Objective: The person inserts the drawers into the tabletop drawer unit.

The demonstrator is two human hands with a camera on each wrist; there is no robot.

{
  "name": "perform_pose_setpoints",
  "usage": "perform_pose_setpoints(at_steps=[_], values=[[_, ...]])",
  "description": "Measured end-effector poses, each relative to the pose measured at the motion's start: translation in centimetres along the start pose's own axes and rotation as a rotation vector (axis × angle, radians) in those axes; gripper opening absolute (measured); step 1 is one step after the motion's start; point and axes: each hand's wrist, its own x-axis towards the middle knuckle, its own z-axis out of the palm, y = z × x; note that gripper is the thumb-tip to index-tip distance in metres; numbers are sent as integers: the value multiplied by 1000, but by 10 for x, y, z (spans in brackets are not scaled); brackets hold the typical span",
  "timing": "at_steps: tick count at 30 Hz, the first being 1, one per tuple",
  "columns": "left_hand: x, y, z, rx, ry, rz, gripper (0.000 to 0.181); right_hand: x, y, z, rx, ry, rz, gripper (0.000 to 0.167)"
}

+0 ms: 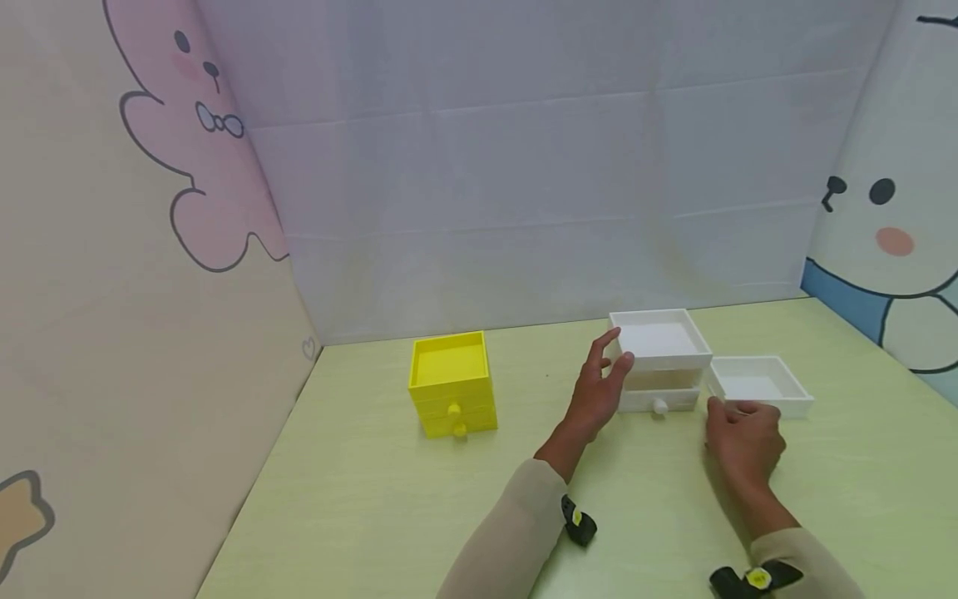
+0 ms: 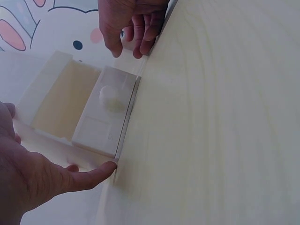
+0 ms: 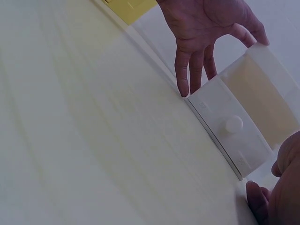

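Note:
A white drawer box (image 1: 660, 362) has a raised-rim top, an empty upper slot and a closed lower drawer with a round knob (image 3: 234, 124). My left hand (image 1: 595, 398) lies along the box's left side, fingers spread; in the right wrist view its fingertips touch the side and top edge. A loose white drawer (image 1: 756, 380) stands on the table just right of the box. At its front left corner is my right hand (image 1: 746, 441), fingers loosely bent; the left wrist view shows nothing between thumb and fingers. Whether it touches the drawer, I cannot tell.
A yellow drawer box (image 1: 451, 383) with two knobs stands left of the white one on the pale table (image 1: 359, 499). A white cloth wall (image 1: 524, 166) rises behind. Printed cartoon figures cover the side walls.

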Motion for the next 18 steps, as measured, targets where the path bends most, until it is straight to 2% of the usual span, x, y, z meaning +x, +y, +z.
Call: perform_pose_setpoints(at_steps=[11, 18], values=[[2, -1, 0, 4, 6, -2, 42, 4, 1, 0, 43, 17, 46, 53], [2, -3, 0, 3, 7, -16, 41, 8, 3, -3, 63, 59, 75, 48]])
